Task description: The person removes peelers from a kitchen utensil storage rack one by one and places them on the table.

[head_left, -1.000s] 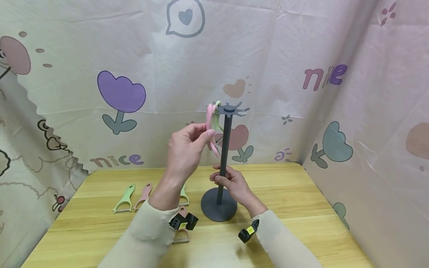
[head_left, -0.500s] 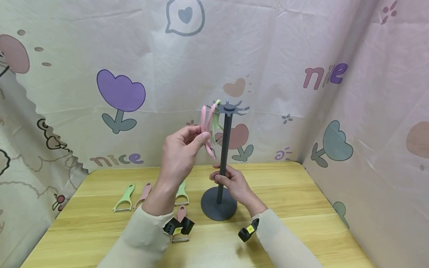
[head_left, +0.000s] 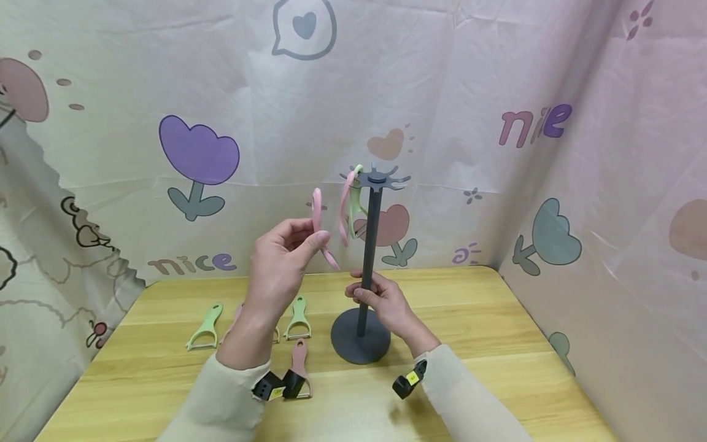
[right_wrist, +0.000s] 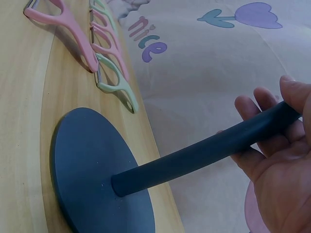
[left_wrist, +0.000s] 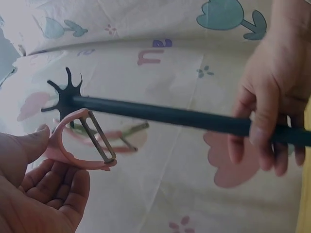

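Note:
In the head view my left hand [head_left: 278, 264] pinches a pink peeler [head_left: 317, 212] between thumb and fingers, to the left of a dark grey stand and apart from it. The left wrist view shows that peeler's frame and metal blade [left_wrist: 97, 138]. Another pink peeler [head_left: 344, 215] and a green peeler [head_left: 355, 199] hang from hooks on the left side of the stand's top [head_left: 378, 178]. My right hand [head_left: 389, 304] holds the lower part of the upright pole [head_left: 372, 239], thumb and fingers around it. The round base [head_left: 353, 350] rests on the table.
On the wooden table [head_left: 469, 344], left of the base, lie several more peelers, among them a green peeler [head_left: 210, 322] at far left, a green peeler [head_left: 299, 316] and a pink peeler [head_left: 299, 356]. My left forearm partly hides others. Patterned cloth [head_left: 442, 73] hangs behind.
My left hand has moved left and down, away from the stand, with the pink peeler in it. The other peelers stay hanging on the hooks. My right hand has not moved.

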`<state>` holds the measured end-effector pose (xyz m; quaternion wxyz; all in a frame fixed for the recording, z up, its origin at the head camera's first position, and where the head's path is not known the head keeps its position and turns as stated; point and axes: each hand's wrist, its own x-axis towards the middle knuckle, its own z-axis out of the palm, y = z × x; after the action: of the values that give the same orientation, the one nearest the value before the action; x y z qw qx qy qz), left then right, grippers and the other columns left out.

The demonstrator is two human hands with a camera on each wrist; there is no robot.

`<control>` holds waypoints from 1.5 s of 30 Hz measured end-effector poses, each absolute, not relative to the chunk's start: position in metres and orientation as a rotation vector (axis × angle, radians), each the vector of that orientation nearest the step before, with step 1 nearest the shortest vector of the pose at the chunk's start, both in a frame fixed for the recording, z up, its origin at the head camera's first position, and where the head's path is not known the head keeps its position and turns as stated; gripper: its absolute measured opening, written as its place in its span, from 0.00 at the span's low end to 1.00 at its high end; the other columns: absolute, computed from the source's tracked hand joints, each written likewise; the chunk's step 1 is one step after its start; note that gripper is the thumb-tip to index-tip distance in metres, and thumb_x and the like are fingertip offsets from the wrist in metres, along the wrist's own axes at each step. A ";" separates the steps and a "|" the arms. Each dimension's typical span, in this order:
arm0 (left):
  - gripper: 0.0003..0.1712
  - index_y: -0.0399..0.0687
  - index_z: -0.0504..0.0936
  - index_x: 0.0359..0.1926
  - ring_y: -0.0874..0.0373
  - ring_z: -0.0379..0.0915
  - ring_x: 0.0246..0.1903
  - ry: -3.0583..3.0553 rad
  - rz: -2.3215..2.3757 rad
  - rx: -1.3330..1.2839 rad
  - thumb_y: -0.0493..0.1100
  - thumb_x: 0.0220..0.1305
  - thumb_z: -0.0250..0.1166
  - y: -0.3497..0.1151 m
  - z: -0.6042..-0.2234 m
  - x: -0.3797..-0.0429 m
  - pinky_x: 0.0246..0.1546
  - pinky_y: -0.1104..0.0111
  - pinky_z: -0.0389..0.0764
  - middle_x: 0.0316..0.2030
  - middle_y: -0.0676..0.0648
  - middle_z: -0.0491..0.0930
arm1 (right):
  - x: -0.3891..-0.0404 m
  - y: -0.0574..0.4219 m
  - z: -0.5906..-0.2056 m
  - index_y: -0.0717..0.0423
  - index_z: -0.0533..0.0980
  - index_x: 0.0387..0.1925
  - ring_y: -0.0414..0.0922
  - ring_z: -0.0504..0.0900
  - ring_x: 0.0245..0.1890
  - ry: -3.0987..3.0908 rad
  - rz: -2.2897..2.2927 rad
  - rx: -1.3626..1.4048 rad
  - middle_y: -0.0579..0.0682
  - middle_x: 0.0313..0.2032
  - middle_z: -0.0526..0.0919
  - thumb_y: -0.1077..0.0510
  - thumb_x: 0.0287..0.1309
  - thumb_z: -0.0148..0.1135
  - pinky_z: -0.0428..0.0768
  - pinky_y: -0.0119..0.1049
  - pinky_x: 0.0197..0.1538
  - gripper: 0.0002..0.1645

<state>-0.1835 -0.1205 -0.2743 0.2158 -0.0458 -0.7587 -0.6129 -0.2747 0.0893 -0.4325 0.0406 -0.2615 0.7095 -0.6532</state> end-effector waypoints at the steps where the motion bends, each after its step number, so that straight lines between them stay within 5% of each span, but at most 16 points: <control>1: 0.18 0.46 0.87 0.55 0.56 0.83 0.49 -2.106 -1.702 -0.114 0.46 0.67 0.75 -0.123 -0.276 -0.183 0.54 0.64 0.82 0.48 0.45 0.88 | -0.274 0.089 -0.433 0.61 0.75 0.66 0.53 0.89 0.53 2.175 -2.002 -0.804 0.64 0.51 0.88 0.63 0.74 0.62 0.85 0.49 0.59 0.22; 17: 0.24 0.49 0.84 0.58 0.53 0.80 0.54 -2.310 -1.603 0.139 0.55 0.68 0.74 -0.157 -0.321 -0.173 0.48 0.78 0.79 0.52 0.45 0.85 | -0.273 0.089 -0.436 0.60 0.76 0.65 0.58 0.88 0.53 2.173 -2.032 -0.803 0.67 0.51 0.87 0.64 0.73 0.62 0.86 0.47 0.57 0.21; 33: 0.25 0.43 0.83 0.56 0.51 0.81 0.43 -2.509 -1.438 0.264 0.55 0.69 0.73 -0.186 -0.369 -0.163 0.33 0.73 0.81 0.47 0.42 0.85 | -0.273 0.088 -0.433 0.62 0.77 0.64 0.59 0.89 0.53 2.169 -2.056 -0.791 0.70 0.50 0.87 0.66 0.73 0.62 0.86 0.44 0.56 0.21; 45: 0.29 0.44 0.83 0.52 0.51 0.79 0.42 -2.660 -1.229 0.321 0.65 0.67 0.71 -0.202 -0.388 -0.161 0.40 0.64 0.75 0.44 0.44 0.85 | -0.275 0.087 -0.434 0.61 0.77 0.64 0.58 0.89 0.53 2.171 -2.049 -0.802 0.68 0.50 0.87 0.65 0.73 0.62 0.86 0.44 0.56 0.21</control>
<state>-0.1614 -0.2018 -0.3881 0.0970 0.1085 -0.8981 -0.4149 -0.2747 0.0874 -0.4344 0.0253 -0.2594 0.7020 -0.6627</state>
